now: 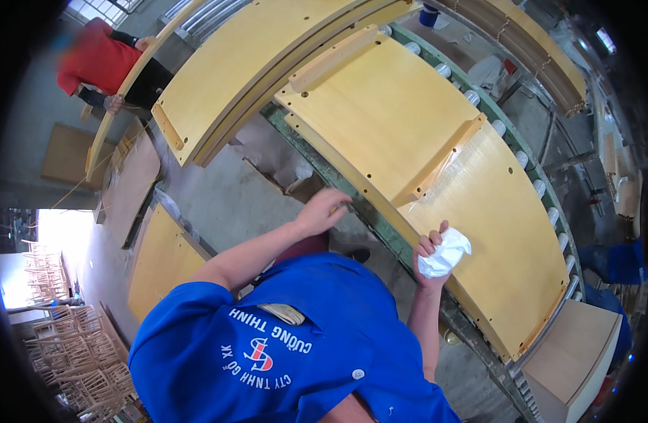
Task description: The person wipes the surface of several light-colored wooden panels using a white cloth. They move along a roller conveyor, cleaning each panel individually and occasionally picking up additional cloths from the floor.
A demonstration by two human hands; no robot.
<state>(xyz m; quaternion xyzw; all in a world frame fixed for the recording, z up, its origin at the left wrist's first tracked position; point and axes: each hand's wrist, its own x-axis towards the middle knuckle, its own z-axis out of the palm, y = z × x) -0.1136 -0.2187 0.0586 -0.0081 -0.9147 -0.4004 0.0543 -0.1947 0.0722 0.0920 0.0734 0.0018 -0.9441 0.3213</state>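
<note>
Here's the green roller conveyor (380,227), running beneath and beyond my right fingers, and on it the curved yellow wooden panel (507,240), its near edge right by them. A raised wooden cleat (447,161) crosses it, ahead of those fingers. Looks like surface wiping is in hand; I judge a next stroke calls for a flattened palm and even pressure, clear of the cleat. My right hand (427,255) stands up at the end of a raised forearm; my left hand (322,213) reaches forward from a bent elbow. Right fingers curl round a crumpled white wad (446,254), cloth or paper; left fingers fold inward, pinching something or not, I can't tell.
</note>
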